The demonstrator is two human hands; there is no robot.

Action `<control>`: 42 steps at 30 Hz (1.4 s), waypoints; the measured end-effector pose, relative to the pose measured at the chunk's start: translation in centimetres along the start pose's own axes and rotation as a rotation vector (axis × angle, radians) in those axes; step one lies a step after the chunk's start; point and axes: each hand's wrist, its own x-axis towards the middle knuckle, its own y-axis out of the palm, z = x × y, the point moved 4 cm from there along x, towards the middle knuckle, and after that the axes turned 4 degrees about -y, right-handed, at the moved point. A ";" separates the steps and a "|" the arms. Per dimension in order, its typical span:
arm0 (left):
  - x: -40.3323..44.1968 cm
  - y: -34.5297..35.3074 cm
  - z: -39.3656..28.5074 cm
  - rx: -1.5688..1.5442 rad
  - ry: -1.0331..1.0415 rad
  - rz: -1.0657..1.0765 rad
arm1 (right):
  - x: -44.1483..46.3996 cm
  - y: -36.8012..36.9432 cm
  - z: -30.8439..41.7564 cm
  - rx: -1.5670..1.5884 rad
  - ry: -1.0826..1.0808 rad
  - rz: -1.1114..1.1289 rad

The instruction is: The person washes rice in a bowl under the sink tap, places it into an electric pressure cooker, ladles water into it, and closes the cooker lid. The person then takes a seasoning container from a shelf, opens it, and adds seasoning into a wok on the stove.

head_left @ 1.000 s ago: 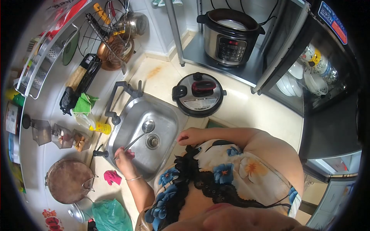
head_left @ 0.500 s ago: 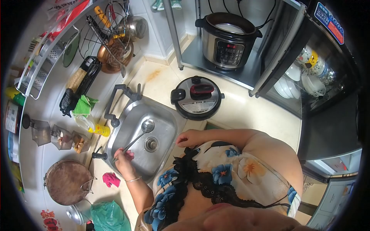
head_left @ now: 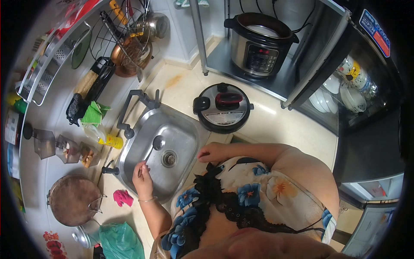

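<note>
A metal ladle (head_left: 158,143) with a long thin handle is in the steel sink (head_left: 189,134), its round bowl down near the drain (head_left: 169,159). The handle's end is in my left hand (head_left: 142,178), whose fingers are closed round it over the sink's left side. My right hand (head_left: 211,153) is by the sink's right front edge, close to my body. Its fingers are curled in, and nothing shows in them. Behind the sink's left side stands a dark faucet (head_left: 127,125), with no water seen running.
A pressure cooker lid (head_left: 224,108) lies on the counter right of the sink. The open cooker (head_left: 261,45) stands on a metal shelf behind it. Left are a yellow bottle (head_left: 113,141), a pink cloth (head_left: 123,197), a round cutting board (head_left: 74,200) and a green bag (head_left: 120,241).
My left hand has moved up and slightly right over the sink. The ladle's bowl has shifted a little to the left. My right hand stays nearly where it was.
</note>
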 end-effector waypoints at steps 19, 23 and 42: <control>0.3 -5.5 4.2 -0.501 -0.443 -0.551 | 19.2 -5.6 -0.3 -0.757 -0.177 -0.131; 0.8 -5.4 4.4 -0.545 -0.394 -0.585 | 23.8 -9.7 3.3 -1.057 -0.188 -0.244; 4.1 -5.7 4.1 -0.543 -0.381 -0.664 | 28.6 -12.1 1.5 -1.299 -0.056 -0.279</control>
